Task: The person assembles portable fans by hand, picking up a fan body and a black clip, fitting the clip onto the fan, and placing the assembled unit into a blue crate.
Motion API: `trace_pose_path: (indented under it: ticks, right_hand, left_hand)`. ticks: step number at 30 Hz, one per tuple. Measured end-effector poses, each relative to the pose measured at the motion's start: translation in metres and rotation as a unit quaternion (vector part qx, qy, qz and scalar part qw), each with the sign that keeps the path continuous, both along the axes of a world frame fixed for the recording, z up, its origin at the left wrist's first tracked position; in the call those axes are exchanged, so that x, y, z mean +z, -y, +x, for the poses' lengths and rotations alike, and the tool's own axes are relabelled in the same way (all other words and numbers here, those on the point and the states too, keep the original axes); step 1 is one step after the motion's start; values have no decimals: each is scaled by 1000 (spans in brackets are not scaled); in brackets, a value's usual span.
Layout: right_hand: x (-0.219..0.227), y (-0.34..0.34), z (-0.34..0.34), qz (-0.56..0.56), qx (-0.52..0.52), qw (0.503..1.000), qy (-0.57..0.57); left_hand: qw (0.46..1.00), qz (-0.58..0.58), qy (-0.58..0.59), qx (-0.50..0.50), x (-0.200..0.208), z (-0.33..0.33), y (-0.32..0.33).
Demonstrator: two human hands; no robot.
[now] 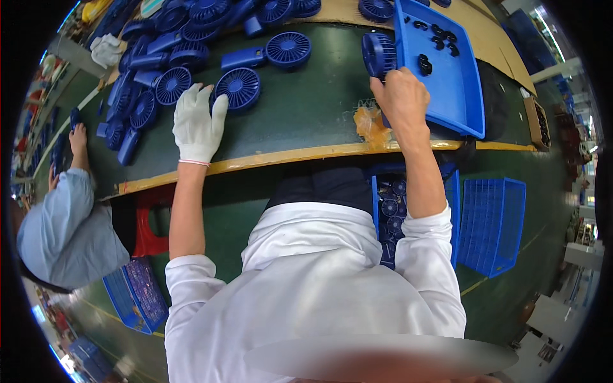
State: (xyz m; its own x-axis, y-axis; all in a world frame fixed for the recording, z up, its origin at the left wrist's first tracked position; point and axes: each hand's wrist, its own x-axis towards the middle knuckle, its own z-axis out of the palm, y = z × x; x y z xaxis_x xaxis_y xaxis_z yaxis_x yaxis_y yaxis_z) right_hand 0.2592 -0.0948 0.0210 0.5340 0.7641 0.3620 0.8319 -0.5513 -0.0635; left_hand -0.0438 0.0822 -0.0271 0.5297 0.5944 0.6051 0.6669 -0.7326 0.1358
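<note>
My left hand (197, 124), in a white glove with bare fingertips showing, is over the dark green table near its front edge. Its fingers and thumb are spread, beside a blue handheld fan (237, 88) whose handle I cannot see. Another fan head (174, 86) lies just past the fingertips. My bare right hand (403, 96) is closed around the handle of a blue handheld fan (379, 55), its round grille pointing away from me. That hand is at the left wall of a blue tray (472, 96) with several small black parts (440, 38) in it.
Blue fans (140, 108) lie piled on the left and at the back. Orange tape (371, 124) sticks near the table edge. Below are a blue crate of fans (391, 207) and a blue crate (491, 223). At left a person (70, 230) works beside a red stool (150, 230).
</note>
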Motion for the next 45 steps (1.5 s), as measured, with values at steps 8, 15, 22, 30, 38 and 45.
trace_pose_path:
  ticks: [8,15,22,30,38,45]
  right_hand:
    - [11,-5,14,-86,0,995,58]
    - [-11,27,143,-60,14,995,75]
    - [-59,21,210,-83,115,984,107]
    - [-62,30,236,89,40,984,-151]
    - [-17,60,109,364,49,854,-368]
    - [-10,66,-62,366,266,793,-408]
  left_hand:
    - [994,-49,-100,6,0,2,-17]
    - [998,-15,-43,-37,15,-3,15]
    - [998,-53,-30,9,14,-9,30]
    - [984,-147,-96,7,20,-13,36]
    - [961,-224,-162,18,40,-12,42]
    - [996,-32,-79,-6,18,-14,35]
